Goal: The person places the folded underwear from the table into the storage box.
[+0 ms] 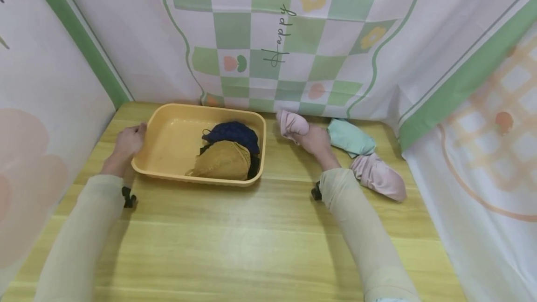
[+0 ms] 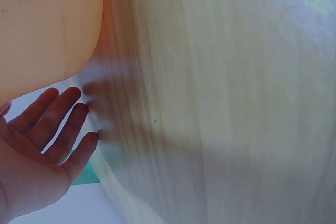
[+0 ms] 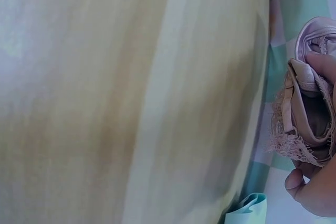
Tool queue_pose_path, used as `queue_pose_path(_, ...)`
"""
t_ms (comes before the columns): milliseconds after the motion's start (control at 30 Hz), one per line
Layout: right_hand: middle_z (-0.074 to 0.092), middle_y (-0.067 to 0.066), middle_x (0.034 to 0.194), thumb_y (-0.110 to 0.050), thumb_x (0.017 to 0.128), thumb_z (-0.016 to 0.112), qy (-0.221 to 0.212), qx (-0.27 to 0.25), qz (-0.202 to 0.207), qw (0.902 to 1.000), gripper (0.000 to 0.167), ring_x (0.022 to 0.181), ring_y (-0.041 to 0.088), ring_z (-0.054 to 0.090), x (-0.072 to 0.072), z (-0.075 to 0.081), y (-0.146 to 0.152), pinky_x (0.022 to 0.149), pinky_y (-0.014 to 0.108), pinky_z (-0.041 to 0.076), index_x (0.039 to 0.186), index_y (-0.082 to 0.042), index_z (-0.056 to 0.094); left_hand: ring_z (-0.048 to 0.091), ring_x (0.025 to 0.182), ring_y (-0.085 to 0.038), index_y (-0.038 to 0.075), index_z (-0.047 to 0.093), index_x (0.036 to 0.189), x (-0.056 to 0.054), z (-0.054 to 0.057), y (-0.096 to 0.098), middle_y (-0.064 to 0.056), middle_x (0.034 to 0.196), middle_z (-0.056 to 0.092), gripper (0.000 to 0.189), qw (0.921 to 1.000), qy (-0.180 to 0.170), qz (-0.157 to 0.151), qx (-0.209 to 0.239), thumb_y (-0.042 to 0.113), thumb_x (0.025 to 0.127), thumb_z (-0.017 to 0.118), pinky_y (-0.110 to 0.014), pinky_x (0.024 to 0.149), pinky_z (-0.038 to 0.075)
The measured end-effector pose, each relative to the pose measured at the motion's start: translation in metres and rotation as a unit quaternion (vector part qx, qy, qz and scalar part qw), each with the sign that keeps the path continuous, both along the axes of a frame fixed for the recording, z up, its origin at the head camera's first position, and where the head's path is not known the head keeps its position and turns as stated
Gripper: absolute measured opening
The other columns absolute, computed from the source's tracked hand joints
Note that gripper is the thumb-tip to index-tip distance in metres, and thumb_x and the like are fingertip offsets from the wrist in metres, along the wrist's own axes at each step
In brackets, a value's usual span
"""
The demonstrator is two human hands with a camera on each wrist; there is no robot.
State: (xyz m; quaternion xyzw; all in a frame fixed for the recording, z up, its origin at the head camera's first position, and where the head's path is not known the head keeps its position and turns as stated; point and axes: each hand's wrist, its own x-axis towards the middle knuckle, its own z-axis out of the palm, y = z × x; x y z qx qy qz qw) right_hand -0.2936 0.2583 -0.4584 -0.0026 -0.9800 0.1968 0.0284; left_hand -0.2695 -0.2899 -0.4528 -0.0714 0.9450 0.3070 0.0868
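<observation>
My left hand (image 1: 129, 144) holds the left rim of a yellow plastic tub (image 1: 168, 107). In the left wrist view its fingers (image 2: 65, 135) fan loosely below the tub's outer wall. Inside, at the tub's right end, lie a mustard bra (image 1: 222, 162) and a navy bra (image 1: 235, 133), partly overlapping. To the tub's right, my right hand (image 1: 315, 141) grips a folded pink pair of underwear (image 1: 292, 124). The right wrist view shows its lace edge and the thumb pressed into the fold. Beside that hand lie a mint folded cloth (image 1: 351, 138) and another pink folded cloth (image 1: 379, 177).
A wooden table (image 1: 235, 241) extends in front of the tub. Along its back edge hangs a green-and-white checked curtain (image 1: 268, 31), with more printed fabric at both sides. Something black lies under the navy and mustard bras.
</observation>
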Motion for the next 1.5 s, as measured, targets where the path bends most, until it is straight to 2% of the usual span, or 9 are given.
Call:
queue_pose_path(233, 0.071, 0.013, 0.082, -0.064, 0.087, 0.063, 0.014, -0.007, 0.012, 0.9998, 0.053, 0.077, 0.034, 0.066, 0.002, 0.009, -0.004, 0.071, 0.049, 0.053, 0.08, -0.011, 0.063, 0.033, 0.135, -0.06, -0.004, 0.033, 0.151, 0.0, -0.001, -0.001, -0.04, 0.149, 0.034, 0.082, 1.0, -0.006, 0.001, 0.003, 0.055, 0.103, 0.003, -0.067, 0.114, 0.029)
queue_pose_path(467, 0.071, 0.012, 0.081, -0.064, 0.088, 0.062, 0.03, -0.008, 0.026, 0.9992, 0.052, 0.074, 0.032, 0.065, 0.001, 0.015, -0.008, 0.064, 0.047, 0.052, 0.081, -0.013, 0.062, 0.032, 0.136, -0.061, -0.004, 0.031, 0.152, -0.001, 0.0, 0.0, -0.041, 0.15, 0.032, 0.083, 0.9999, -0.011, 0.002, 0.006, 0.056, 0.103, 0.003, -0.068, 0.115, 0.027)
queue_pose_path(667, 0.071, 0.011, 0.081, -0.064, 0.086, 0.064, 0.037, -0.012, 0.019, 0.9991, 0.051, 0.073, 0.03, 0.064, 0.002, 0.023, -0.014, 0.06, 0.043, 0.05, 0.081, -0.012, 0.062, 0.029, 0.137, -0.062, -0.003, 0.028, 0.153, -0.003, 0.0, 0.0, -0.041, 0.151, 0.03, 0.082, 0.9999, -0.015, 0.004, 0.003, 0.056, 0.103, 0.002, -0.068, 0.116, 0.025)
queue_pose_path(867, 0.07, 0.012, 0.083, -0.065, 0.087, 0.062, 0.04, -0.006, 0.028, 0.9988, 0.052, 0.075, 0.032, 0.065, 0.005, 0.029, -0.019, 0.064, 0.046, 0.051, 0.082, -0.013, 0.06, 0.028, 0.137, -0.061, -0.003, 0.029, 0.153, -0.003, 0.0, 0.0, -0.04, 0.151, 0.03, 0.082, 0.9999, -0.013, 0.003, 0.001, 0.056, 0.103, 0.002, -0.068, 0.117, 0.023)
queue_pose_path(1200, 0.072, 0.012, 0.09, -0.063, 0.085, 0.066, 0.042, -0.047, 0.028, 0.9976, 0.052, 0.082, 0.033, 0.066, 0.007, 0.039, -0.03, 0.073, 0.047, 0.053, 0.093, -0.012, 0.065, 0.027, 0.138, -0.061, -0.001, 0.026, 0.155, -0.002, 0.0, 0.0, -0.04, 0.152, 0.028, 0.083, 0.9996, -0.025, 0.009, 0.005, 0.059, 0.102, 0.002, -0.068, 0.117, 0.024)
queue_pose_path(1500, 0.072, 0.012, 0.085, -0.063, 0.083, 0.068, 0.047, -0.07, 0.026, 0.9961, 0.052, 0.077, 0.031, 0.067, 0.008, 0.045, -0.042, 0.067, 0.046, 0.052, 0.087, -0.012, 0.065, 0.029, 0.138, -0.06, 0.001, 0.026, 0.155, -0.003, 0.0, 0.0, -0.039, 0.152, 0.03, 0.082, 0.9995, -0.027, 0.016, 0.007, 0.059, 0.102, 0.002, -0.068, 0.116, 0.026)
